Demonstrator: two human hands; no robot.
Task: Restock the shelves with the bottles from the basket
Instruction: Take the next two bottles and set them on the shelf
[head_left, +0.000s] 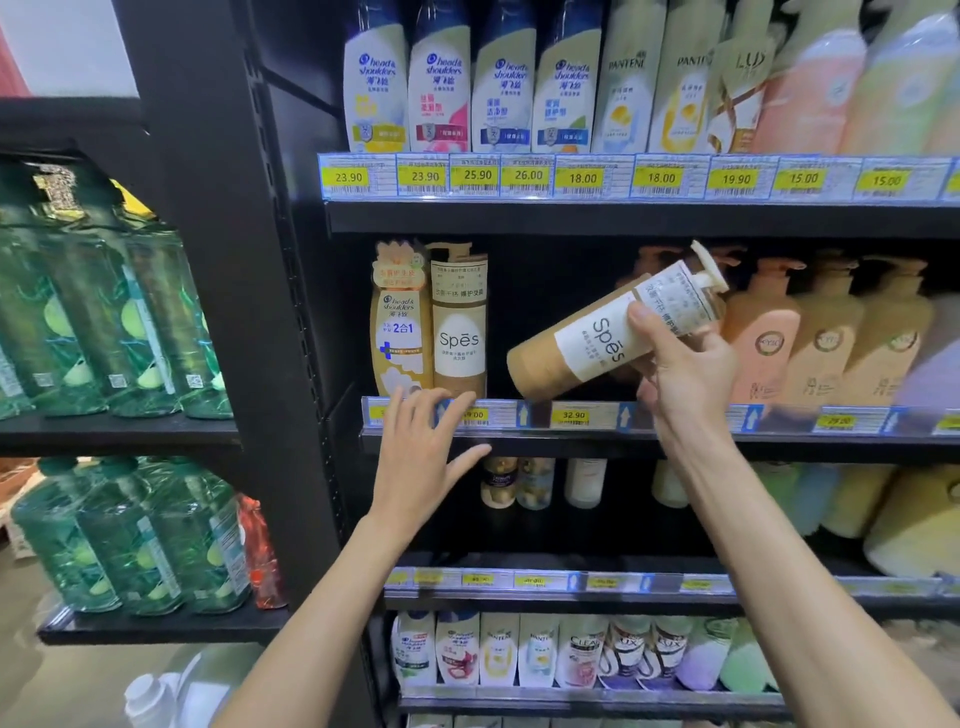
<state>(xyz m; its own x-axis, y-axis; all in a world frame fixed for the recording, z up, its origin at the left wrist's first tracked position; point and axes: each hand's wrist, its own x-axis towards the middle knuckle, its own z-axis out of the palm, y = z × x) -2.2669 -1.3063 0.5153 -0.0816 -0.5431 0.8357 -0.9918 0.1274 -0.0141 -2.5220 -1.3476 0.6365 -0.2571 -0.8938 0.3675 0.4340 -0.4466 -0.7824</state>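
Note:
My right hand (685, 374) grips a tan Spes pump bottle (582, 343) near its neck, tilted with the base pointing down-left, in front of the gap on the middle shelf (587, 415). A matching Spes bottle (460, 332) stands upright at the left of that gap, beside a Head & Shoulders bottle (400, 338). My left hand (426, 457) is spread, fingers apart, touching the shelf's price rail just below the upright Spes bottle and holding nothing. The basket is not in view.
Orange pump bottles (763, 338) stand right of the gap. The top shelf (571, 179) holds a row of shampoo bottles; lower shelves hold more. A side rack at left carries green wrapped bottles (130, 322). A white jug (156, 696) sits near the floor.

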